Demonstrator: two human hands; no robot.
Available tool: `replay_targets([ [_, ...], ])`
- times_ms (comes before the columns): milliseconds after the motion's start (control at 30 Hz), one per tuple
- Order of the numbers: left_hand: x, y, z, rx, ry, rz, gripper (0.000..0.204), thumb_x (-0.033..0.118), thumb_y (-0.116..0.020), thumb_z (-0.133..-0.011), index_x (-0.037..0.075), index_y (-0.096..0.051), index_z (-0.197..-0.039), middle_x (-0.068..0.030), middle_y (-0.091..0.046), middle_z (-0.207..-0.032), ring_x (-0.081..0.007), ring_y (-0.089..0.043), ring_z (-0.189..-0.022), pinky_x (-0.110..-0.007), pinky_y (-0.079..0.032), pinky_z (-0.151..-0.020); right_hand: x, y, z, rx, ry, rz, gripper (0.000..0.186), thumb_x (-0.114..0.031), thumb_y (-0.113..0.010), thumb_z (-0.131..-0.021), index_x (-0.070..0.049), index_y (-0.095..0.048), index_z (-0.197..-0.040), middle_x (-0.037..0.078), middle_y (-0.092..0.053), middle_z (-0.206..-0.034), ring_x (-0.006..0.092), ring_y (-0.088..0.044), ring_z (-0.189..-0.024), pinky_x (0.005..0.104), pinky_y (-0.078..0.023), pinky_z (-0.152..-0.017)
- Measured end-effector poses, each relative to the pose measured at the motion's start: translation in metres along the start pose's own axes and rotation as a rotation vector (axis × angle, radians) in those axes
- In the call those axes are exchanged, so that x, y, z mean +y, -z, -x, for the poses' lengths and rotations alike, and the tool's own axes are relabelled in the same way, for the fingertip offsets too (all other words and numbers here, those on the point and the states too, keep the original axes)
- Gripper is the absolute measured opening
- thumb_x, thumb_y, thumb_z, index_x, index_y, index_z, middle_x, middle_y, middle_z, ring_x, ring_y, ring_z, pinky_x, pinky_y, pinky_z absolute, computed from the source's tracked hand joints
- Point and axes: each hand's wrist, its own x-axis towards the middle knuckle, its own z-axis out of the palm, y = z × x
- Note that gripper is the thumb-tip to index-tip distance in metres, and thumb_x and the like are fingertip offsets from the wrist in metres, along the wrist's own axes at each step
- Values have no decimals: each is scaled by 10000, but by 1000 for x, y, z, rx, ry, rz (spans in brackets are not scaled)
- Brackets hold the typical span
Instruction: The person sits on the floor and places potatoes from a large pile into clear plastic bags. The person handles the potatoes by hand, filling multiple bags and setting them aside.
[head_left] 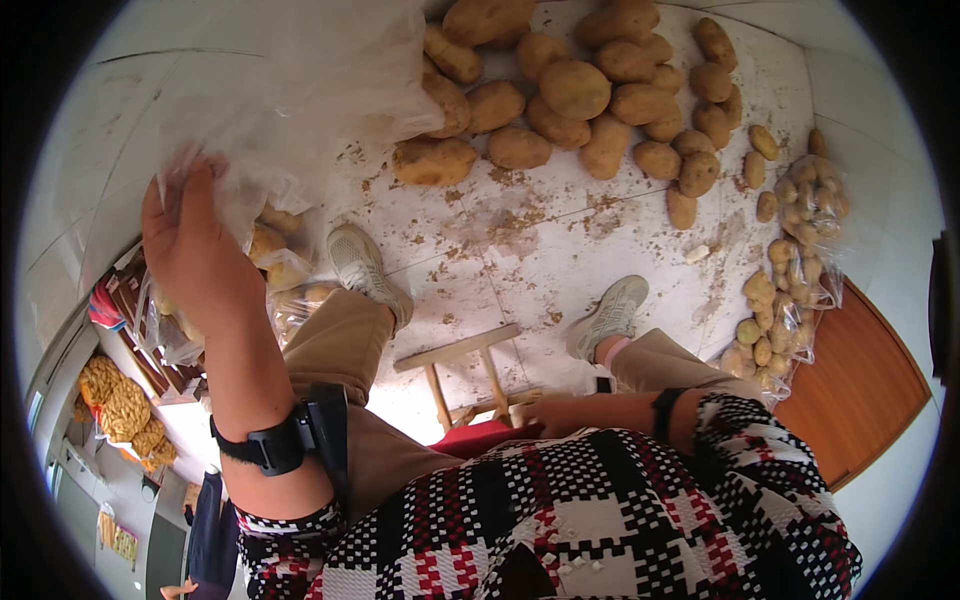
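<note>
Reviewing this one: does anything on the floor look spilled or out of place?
Yes. Brown dirt is scattered across the white floor between the heaped potatoes and the person's shoes, standing out against its pale surface. A small whitish scrap also lies alone toward the right; what it is, I can't tell.

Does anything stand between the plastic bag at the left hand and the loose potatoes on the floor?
Nothing visible does. In this view the plastic bag at the left hand reaches right up to the loose potatoes, overlapping the leftmost ones. The shoes stand lower in the picture, off that line.
</note>
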Motion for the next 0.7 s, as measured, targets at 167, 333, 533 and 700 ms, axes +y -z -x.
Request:
replay_targets([
  [167, 14, 0, -5, -31, -44, -142, 264, 36, -570, -815, -47, -553, -1065, -76, -628, -928, -111, -573, -819, -211, -443, -739, 24, 44, 97, -91, -398, 71, 505, -202, -733, -576, -89, -566, -1040, 157, -619, -963, 314, -588, -934, 389, -457, -793],
  [333, 29, 27, 5, -46, -68, -142, 236, 64, -575, -808, -31, -593, -1023, -60, -632, -878, -86, -555, -783, -209, -432, -728, 34, 50, 104, -282, -533, 555, 392, -207, -649, -693, -96, -621, -1067, 150, -634, -1016, 311, -596, -961, 378, -467, -800],
  [533, 23, 48, 26, -71, -265, -61, 242, 91, -595, -785, -38, -596, -990, -60, -634, -826, -99, -557, -736, -235, -445, -685, 27, 53, 93, -184, -708, 733, 343, -246, -605, -715, -105, -657, -1022, 122, -634, -1044, 293, -604, -963, 376, -483, -774],
  [700, 23, 41, 58, -187, -259, -10, 207, 93, -604, -783, -27, -592, -952, -75, -635, -832, -96, -548, -719, -240, -446, -670, 2, 31, 113, 224, -724, 910, 324, -252, -628, -701, -142, -665, -1003, 117, -646, -987, 285, -613, -926, 371, -488, -768],
])
